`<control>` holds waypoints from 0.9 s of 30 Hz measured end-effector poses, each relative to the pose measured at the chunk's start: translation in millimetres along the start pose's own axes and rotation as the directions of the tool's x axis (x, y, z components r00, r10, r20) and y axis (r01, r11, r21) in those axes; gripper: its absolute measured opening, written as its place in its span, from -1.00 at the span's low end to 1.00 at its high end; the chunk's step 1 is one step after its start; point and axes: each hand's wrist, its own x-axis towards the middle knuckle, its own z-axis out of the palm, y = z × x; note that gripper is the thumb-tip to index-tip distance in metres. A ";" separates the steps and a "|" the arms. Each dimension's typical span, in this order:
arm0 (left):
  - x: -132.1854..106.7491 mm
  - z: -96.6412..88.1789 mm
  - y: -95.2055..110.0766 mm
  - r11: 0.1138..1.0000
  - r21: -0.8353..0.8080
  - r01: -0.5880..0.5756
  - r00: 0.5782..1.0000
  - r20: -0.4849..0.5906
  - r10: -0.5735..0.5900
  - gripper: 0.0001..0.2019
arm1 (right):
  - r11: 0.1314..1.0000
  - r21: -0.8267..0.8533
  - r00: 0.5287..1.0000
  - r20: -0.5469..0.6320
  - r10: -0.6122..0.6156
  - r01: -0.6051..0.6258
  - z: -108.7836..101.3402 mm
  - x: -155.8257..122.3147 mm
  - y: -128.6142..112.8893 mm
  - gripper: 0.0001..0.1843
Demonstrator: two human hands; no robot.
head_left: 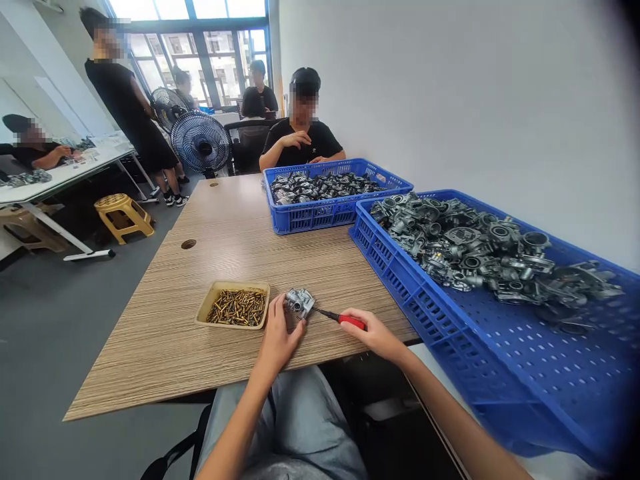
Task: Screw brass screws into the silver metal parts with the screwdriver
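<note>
My left hand (278, 337) grips a small grey cast-metal part (299, 302) and holds it on the wooden table (235, 247) near the front edge. My right hand (373, 331) is closed round a red-handled screwdriver (345, 319). Its dark shaft points left and its tip meets the metal part. Just left of my left hand sits a shallow tan tray (210, 301) filled with several small brass screws (237, 307).
A large blue crate (450, 347) heaped with grey metal castings stands at my right. A second blue crate (320, 213) of parts lies farther back, in front of a seated person in black. Fans, a yellow stool (123, 215) and other people are at the back left.
</note>
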 end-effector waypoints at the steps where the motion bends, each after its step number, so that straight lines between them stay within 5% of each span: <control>1: -0.3 0.2 -0.1 1.000 0.002 0.000 1.000 -0.004 0.000 -0.31 | 0.999 0.038 1.000 -0.031 0.006 -0.005 -5.7 -0.3 3.0 -0.63; 6: 0.2 -0.5 2.0 1.000 0.007 0.005 1.000 -0.014 -0.004 -0.30 | 0.935 0.343 0.982 -0.133 0.137 -0.084 -14.5 -3.9 16.6 -0.55; 13: 5.4 1.2 7.9 0.998 0.047 0.047 0.998 -0.051 -0.044 -0.19 | 0.727 0.687 0.951 -0.220 0.219 -0.008 -17.0 -2.7 20.7 -0.65; 21: 1.6 5.1 -0.5 1.000 0.000 -0.023 0.994 -0.105 0.023 -0.40 | 0.652 0.758 0.957 -0.201 0.209 0.016 -19.8 -0.2 23.5 -0.72; 27: 5.6 3.4 5.1 0.999 0.030 0.014 0.996 -0.085 -0.012 -0.26 | 0.644 0.765 0.955 -0.195 0.224 0.005 -19.1 0.3 21.2 -0.66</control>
